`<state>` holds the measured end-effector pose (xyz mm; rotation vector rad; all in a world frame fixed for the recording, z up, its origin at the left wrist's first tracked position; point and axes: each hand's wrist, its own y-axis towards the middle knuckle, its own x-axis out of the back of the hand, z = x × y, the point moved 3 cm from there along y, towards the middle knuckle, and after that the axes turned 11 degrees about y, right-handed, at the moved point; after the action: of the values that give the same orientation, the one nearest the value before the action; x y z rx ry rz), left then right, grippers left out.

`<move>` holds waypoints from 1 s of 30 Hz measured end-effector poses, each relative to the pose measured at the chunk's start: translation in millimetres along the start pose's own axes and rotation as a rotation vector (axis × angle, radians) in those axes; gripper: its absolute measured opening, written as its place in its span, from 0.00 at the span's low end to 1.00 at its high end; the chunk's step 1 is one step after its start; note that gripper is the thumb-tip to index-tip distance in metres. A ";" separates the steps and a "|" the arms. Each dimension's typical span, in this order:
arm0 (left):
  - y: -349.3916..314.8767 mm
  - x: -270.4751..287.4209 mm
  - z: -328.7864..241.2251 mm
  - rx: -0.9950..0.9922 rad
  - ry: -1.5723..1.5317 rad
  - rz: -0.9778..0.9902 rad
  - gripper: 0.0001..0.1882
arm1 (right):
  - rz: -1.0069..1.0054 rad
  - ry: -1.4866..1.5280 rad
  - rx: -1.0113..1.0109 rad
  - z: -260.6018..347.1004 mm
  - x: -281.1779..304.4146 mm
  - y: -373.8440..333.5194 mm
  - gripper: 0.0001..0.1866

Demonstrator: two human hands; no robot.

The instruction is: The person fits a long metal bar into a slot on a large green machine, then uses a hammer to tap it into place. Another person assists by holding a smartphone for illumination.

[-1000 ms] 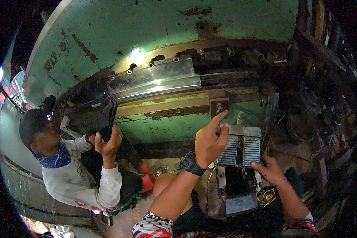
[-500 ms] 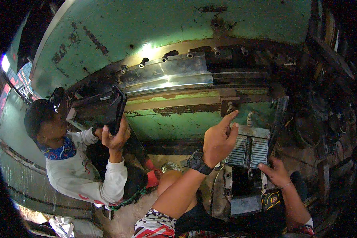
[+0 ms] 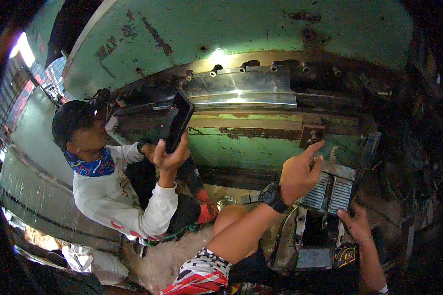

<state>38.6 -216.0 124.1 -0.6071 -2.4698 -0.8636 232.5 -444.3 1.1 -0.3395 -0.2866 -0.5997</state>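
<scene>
A grey metal foot pedal [image 3: 337,196] with two ribbed pads is tipped up at the right of the view, over an opened housing [image 3: 313,257] with a dark inside. My right hand [image 3: 357,223] grips the pedal's lower right edge, thumb on its face, the fingers partly hidden. Wearing a black watch, my left hand [image 3: 300,178] is by the pedal's upper left side. Its index finger stretches toward a bolt [image 3: 314,135] on a brown bracket [image 3: 308,130]; thumb and index are apart, and the other fingers are mostly hidden. A flexible conduit [image 3: 333,153] rises behind the pedal.
A co-worker [image 3: 118,187] sits at the left, holding a dark flat rectangular thing [image 3: 177,121]. Ahead is a large green machine [image 3: 261,34] with a shiny steel bar [image 3: 236,91] and several bolts. A yellow-and-black tape measure [image 3: 345,256] lies beside the housing. A small round dish [image 3: 227,201] stands on the floor.
The view has swung left, so the whole scene sits farther right. Both hands keep nearly the same places about the pedal. The co-worker still holds up the dark rectangular thing.
</scene>
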 end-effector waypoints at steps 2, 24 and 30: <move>-0.5 3.4 -1.6 0.059 0.024 0.057 0.21 | 0.003 0.031 0.020 -7.5 -0.5 3.3 0.27; 5.2 7.6 10.8 0.045 0.057 -0.083 0.20 | -0.252 -0.084 0.309 36.0 -7.2 -3.5 0.38; 4.5 14.0 12.0 0.134 0.027 0.041 0.21 | -0.095 -0.023 -0.178 51.6 -7.4 -17.6 0.49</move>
<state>26.6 -201.4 125.4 -0.5931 -2.4585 -0.6794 207.9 -434.0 49.1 -0.5064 -0.2729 -0.7171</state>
